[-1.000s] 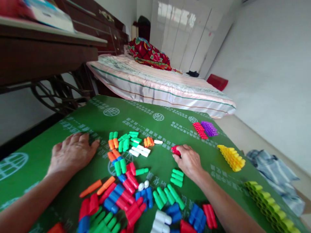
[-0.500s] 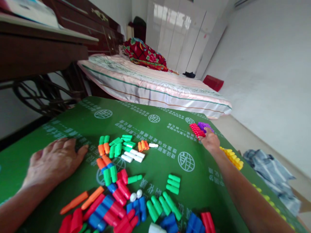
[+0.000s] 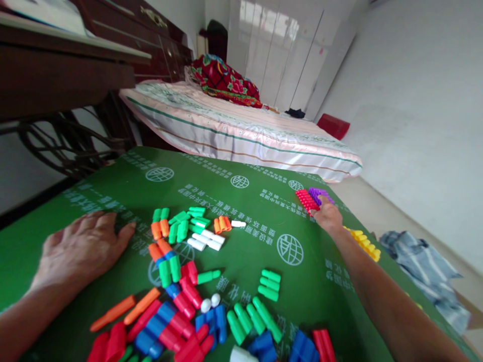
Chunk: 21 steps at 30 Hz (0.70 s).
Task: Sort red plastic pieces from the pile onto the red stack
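My left hand [image 3: 85, 244] lies flat on the green board [image 3: 241, 206], palm down, fingers stretched and thumb apart. It holds nothing. At the board's far right, my right hand [image 3: 328, 216] has its fingers on the near edge of a row of purple studded blocks [image 3: 317, 192]. Beside them lies a red studded row [image 3: 306, 200], close to the thumb. The fingertips are partly hidden. Green peg-like pieces [image 3: 179, 231], orange ones [image 3: 222, 224] and white ones [image 3: 207, 240] lie in groups between the hands.
Red and blue joined pieces [image 3: 166, 324] spread along the near side, with loose orange pegs [image 3: 113, 312] and green pegs [image 3: 254, 318]. Yellow blocks [image 3: 364, 244] line the right edge beside my forearm. A bed [image 3: 245, 133] stands beyond the board, and a dark wooden table [image 3: 64, 70] at left.
The view has shifted slightly. Both hands and the pieces keep nearly the same places on the board.
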Motion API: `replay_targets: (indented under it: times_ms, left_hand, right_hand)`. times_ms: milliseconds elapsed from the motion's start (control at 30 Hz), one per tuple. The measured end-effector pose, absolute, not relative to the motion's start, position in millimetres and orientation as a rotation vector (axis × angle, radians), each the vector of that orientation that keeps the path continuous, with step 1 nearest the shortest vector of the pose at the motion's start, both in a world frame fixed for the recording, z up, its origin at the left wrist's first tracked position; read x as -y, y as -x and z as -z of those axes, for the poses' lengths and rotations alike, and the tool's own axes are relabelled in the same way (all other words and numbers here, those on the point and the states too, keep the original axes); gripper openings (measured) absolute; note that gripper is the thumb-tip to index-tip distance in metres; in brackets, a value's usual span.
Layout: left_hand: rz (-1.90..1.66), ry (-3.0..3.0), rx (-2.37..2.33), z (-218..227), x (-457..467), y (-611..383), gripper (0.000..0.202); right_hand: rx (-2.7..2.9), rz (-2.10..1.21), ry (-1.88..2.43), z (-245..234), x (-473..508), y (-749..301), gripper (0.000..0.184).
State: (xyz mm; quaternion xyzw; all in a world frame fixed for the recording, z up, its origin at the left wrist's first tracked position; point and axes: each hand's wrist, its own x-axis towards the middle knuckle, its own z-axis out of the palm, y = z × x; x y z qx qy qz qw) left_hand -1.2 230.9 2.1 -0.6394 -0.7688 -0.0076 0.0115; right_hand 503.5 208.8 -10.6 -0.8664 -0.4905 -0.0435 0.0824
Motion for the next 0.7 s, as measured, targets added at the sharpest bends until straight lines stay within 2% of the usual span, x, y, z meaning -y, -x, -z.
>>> replay_targets:
  times_ms: [433, 600, 700]
  left_hand:
    - [0.032, 2.026, 2.367, 2, -235, 6, 0.079]
    - [0.049, 2.015, 2.37, 3, -234, 6, 0.074]
    - [0.062, 2.017, 2.359, 7, -235, 10, 0.074]
  right_hand:
    - [1.375, 0.035, 2.59, 7, -207, -500, 0.065]
    - [1.382, 0.07, 2.48, 4, -192, -499, 0.061]
    - [1.509, 0.005, 2.387, 6, -171, -488, 0.051]
